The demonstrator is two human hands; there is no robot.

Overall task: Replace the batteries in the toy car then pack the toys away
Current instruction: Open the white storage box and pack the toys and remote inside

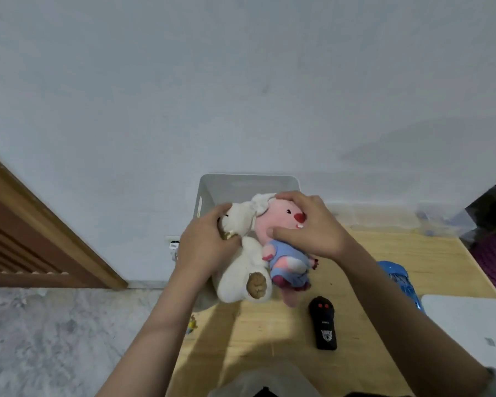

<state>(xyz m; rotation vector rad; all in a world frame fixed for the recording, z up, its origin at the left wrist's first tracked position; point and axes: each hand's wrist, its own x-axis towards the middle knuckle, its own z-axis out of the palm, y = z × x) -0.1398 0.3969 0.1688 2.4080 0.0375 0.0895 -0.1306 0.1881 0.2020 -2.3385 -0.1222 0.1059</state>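
- I am at the packing step: both my hands hold soft toys up over the near rim of the white storage bin (212,190), which stands at the far left end of the wooden counter (413,253) against the wall.
- My left hand (204,247) has its fingers curled round the neck of the white plush bunny (241,270); its body hangs down in front of the bin, the brown sole of one foot facing me.
- My right hand (312,224) is clamped on the head of the pink plush doll (281,224), thumb under its cheek and fingers over the top; its blue-dressed body dangles just right of the bunny, the two touching.
- The blue toy car (398,282) lies on the counter to the right, partly hidden behind my right forearm. Whether its batteries are already changed I cannot tell from here.
- The black remote control (322,325) lies on the counter nearer to me, between my arms, apart from the car.
- A small yellow figure (192,323) sits at the counter's left edge by my left forearm.
- Next, as I judge it, both plush toys need carrying a little farther and lowering into the bin before I let go; the car, remote and figure are still left to pack.
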